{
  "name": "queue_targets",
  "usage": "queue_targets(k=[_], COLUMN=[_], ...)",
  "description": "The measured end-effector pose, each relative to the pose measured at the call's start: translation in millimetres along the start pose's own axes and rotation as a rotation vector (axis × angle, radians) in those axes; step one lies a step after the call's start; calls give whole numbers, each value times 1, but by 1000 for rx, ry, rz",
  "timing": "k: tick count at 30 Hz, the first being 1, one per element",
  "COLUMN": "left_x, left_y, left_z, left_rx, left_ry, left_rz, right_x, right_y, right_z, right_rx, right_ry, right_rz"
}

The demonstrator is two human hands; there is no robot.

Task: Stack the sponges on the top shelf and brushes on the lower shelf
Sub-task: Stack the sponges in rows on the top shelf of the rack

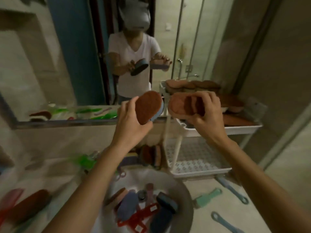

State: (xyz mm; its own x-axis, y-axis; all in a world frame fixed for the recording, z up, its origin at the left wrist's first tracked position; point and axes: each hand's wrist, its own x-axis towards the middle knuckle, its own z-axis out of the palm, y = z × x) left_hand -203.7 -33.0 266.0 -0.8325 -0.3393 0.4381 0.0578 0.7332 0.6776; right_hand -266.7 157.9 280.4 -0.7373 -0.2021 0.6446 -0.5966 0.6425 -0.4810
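Note:
My left hand [130, 118] grips an oval sponge [147, 106] with a brown scrub face and a blue underside, held up in front of the mirror. My right hand [206, 113] grips a pinkish-brown oval sponge [179, 105] just left of the white rack's top shelf [235, 129], where several brown sponges [234, 102] are stacked. The lower shelf [198, 160] is a perforated white tray with nothing visible on it. Down in the sink [185, 195] lie more sponges [127, 206] and a red brush [139, 217].
A mirror [84, 56] reflects the person and the rack. Green and blue brushes [208, 197] lie on the counter right of the sink. A brown brush [28, 207] and green items [85, 159] lie at the left. More sponges [149, 154] stand behind the sink.

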Motion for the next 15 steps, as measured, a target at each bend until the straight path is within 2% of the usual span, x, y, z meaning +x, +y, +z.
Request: queue_targets(k=[6, 10, 15], left_x=[38, 54, 55], left_y=[79, 112, 116], left_z=[60, 99, 130], left_rx=[144, 277, 390], left_ry=[-109, -246, -376], left_rz=[192, 266, 279], right_x=[25, 34, 36], right_y=[106, 164, 194], right_z=[-80, -98, -88], right_rx=[36, 16, -27], right_ry=[30, -89, -223], right_rz=[109, 176, 174])
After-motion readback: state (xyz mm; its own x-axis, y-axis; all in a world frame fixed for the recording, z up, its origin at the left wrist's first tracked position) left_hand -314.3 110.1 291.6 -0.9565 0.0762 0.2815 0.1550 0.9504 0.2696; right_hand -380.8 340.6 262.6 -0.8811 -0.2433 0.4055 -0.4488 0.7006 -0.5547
